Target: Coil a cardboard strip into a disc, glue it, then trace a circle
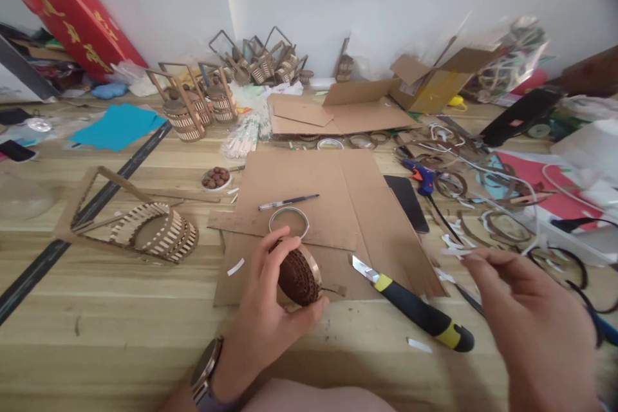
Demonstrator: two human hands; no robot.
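My left hand (270, 309), with a watch on the wrist, is closed around a round cardboard piece with a corrugated edge (298, 275), held on edge above a flat cardboard sheet (309, 206). My right hand (526, 315) hovers at the lower right, blurred, its fingers pinched toward small white scraps (451, 251); what it holds, if anything, I cannot make out. A yellow and black utility knife (415, 310) with its blade out lies between my hands. A white ring (288, 220) and a pen (288, 203) rest on the sheet just beyond my left hand.
A finished cardboard basket (145, 232) lies at the left. More baskets (193, 109) stand at the back, beside folded cardboard (338, 112) and an open box (434, 80). A blue glue gun (421, 177), a dark phone (408, 203) and several cardboard rings (502, 225) crowd the right.
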